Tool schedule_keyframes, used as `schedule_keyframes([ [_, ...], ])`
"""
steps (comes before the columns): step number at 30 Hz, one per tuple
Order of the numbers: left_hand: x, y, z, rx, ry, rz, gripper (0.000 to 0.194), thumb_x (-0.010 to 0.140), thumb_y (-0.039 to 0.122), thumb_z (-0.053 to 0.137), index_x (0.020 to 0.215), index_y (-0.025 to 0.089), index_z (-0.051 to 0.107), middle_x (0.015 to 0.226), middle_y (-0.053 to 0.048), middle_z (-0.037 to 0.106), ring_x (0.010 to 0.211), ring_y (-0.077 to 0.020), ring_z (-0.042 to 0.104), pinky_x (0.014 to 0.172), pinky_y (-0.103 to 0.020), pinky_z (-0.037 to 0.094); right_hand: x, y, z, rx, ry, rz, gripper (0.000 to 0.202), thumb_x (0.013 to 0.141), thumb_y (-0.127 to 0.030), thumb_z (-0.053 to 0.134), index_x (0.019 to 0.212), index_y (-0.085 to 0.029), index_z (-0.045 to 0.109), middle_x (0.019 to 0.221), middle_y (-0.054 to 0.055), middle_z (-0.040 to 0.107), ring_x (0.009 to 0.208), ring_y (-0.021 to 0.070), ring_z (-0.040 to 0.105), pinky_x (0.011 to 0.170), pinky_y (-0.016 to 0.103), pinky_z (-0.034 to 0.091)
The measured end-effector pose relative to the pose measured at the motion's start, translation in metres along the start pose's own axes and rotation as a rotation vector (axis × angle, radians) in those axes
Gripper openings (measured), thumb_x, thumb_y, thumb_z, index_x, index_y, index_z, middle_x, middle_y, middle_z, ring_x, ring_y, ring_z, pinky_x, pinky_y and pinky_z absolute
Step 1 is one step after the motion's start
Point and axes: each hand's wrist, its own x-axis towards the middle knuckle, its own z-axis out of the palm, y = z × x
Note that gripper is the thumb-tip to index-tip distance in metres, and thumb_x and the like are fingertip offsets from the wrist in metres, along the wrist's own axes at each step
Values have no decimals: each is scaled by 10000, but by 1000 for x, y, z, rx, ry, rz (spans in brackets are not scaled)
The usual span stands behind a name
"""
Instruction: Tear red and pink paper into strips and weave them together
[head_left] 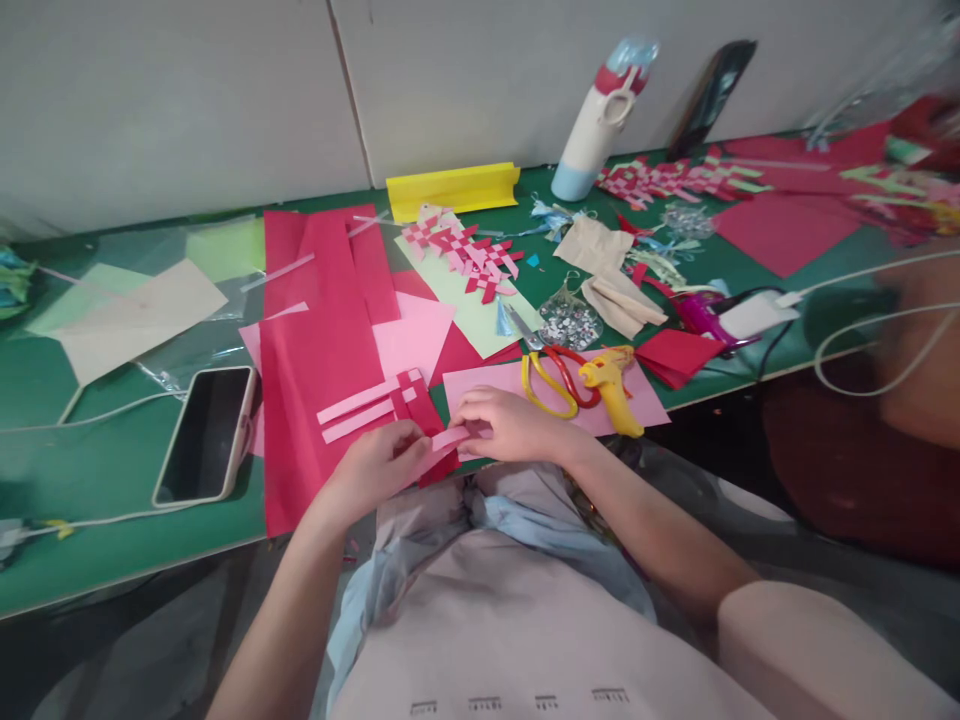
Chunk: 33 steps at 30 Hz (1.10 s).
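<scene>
Between my two hands a light pink paper strip (pixel 448 438) is stretched near the table's front edge. My left hand (pixel 382 462) pinches its left end, and my right hand (pixel 496 425) pinches the other end. Just beyond them a woven piece of pink and red paper strips (pixel 405 393) lies on large red paper sheets (pixel 315 350), its long pink ends pointing left. Part of the red strips is hidden by my fingers. Right of my right hand are scissors with yellow and red handles (pixel 551 375) and a yellow glue gun (pixel 615 385), both on pink paper (pixel 487 382).
A phone (pixel 206 435) lies at the left. Farther back are finished-looking woven paper pieces (pixel 465 252), a yellow folded sheet (pixel 454 190), a bag of small beads (pixel 570 318) and an upright bottle (pixel 604 120). White cables (pixel 862 275) cross the right side. Another person's arm (pixel 922 370) shows there.
</scene>
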Motion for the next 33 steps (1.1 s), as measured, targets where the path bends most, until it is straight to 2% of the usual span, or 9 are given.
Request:
schedule_keyframes([
  [4, 1, 0, 0, 25, -10, -21, 284, 840, 452, 466, 711, 209, 537, 660, 24, 560, 623, -157, 507, 559, -259, 327, 1, -1, -1, -19, -9, 4, 163, 779, -266, 680, 898, -155, 674, 901, 65, 632, 859, 194, 570, 763, 297, 434],
  [7, 0, 2, -1, 23, -16, -26, 300, 856, 449, 442, 683, 213, 502, 622, 26, 557, 594, -153, 500, 541, -258, 314, 0, -1, -3, 14, 3, 11, 221, 804, -324, 658, 946, -155, 667, 921, 69, 638, 872, 194, 572, 774, 301, 440],
  [12, 1, 7, -3, 26, -43, -38, 318, 865, 443, 424, 649, 212, 462, 596, 26, 547, 570, -148, 493, 523, -257, 297, -2, -3, -5, 21, -22, 17, 249, 830, -373, 627, 915, -145, 678, 886, 72, 639, 819, 182, 575, 732, 294, 446],
  [19, 4, 11, -3, 171, -4, -40, 282, 850, 414, 438, 663, 213, 504, 610, 14, 554, 561, -151, 491, 516, -260, 285, -1, -2, -3, -24, -24, 1, 218, 792, -200, 646, 1001, -143, 674, 956, 84, 654, 918, 206, 585, 830, 324, 451],
  [23, 5, 12, -1, 250, 68, -22, 265, 839, 405, 451, 676, 215, 538, 610, 2, 565, 550, -149, 482, 511, -258, 278, 0, -1, -2, -57, 1, 11, 231, 789, -127, 624, 1015, -141, 671, 974, 89, 657, 959, 213, 585, 859, 334, 452],
  [33, 8, 14, -11, 294, 115, -43, 277, 830, 427, 467, 674, 215, 554, 641, -7, 591, 583, -158, 513, 515, -258, 302, 8, -1, -1, -90, 61, 30, 198, 810, -187, 649, 1006, -156, 660, 1001, 81, 640, 1027, 222, 570, 884, 329, 456],
])
